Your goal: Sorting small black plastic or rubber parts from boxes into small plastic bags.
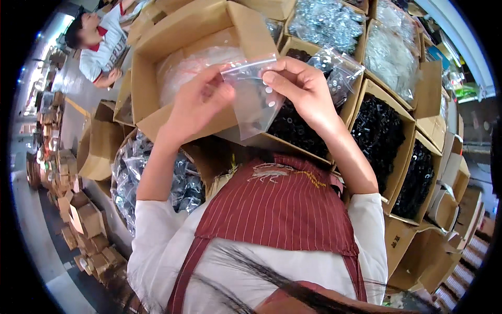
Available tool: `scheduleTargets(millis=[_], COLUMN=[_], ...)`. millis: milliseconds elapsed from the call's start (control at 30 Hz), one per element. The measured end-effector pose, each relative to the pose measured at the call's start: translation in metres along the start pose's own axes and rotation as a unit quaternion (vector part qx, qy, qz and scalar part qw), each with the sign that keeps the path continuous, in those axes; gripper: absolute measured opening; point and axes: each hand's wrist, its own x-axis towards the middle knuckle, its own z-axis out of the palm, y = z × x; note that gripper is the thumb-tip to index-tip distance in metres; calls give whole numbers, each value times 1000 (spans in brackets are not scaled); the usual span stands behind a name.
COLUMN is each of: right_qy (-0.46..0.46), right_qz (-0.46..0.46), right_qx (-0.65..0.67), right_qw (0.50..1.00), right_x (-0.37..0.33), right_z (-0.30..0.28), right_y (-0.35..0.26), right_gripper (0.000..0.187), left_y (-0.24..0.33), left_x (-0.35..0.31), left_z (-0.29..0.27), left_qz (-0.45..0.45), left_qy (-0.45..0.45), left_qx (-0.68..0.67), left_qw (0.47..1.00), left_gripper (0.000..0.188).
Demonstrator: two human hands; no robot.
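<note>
In front of my chest I hold up a small clear zip bag [250,112] by its upper part. My left hand [201,102] pinches it near the top left corner, the fingers curled and partly hidden. With thumb and forefinger, my right hand [306,89] grips the upper right edge, just under the seal strip. Several white round spots show on the bag's right side; whether they are small discs inside or marks, I cannot tell. Behind the bag stands an open cardboard box [149,68] with clear plastic bags [180,68] in it.
To the right, cardboard boxes hold small black parts [377,128] and others hold clear bagged pieces [327,23]. A filled bag [342,76] lies beside my right hand. Bagged dark parts [133,172] sit below my left forearm. Another person [104,44] is at the far left.
</note>
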Motion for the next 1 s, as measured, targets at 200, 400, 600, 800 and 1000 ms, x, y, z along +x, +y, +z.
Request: scheduleTargets(millis=[200,400,600,800,1000], right_qy=[-65,-166,-227,-162,-113], right_qz=[60,187,283,285,-118], right_qx=[-36,11,110,104,-210], right_qw=[995,968,925,939,964], right_x=[16,28,17,14,5], right_z=[23,57,96,99,78], right_y=[12,9,11,32,7], right_gripper=[14,25,17,24,45], left_y=[-8,-8,-16,-25,-21], left_x=[-10,-39,-73,-74,-65], left_z=[5,-24,-51,-55,-32], left_qz=[116,29,-21,36,64], left_qy=[100,174,196,139,101], left_qx=[29,71,-14,-52,165], left_qw=[988,982,980,988,979], left_gripper=[42,6,16,12,25])
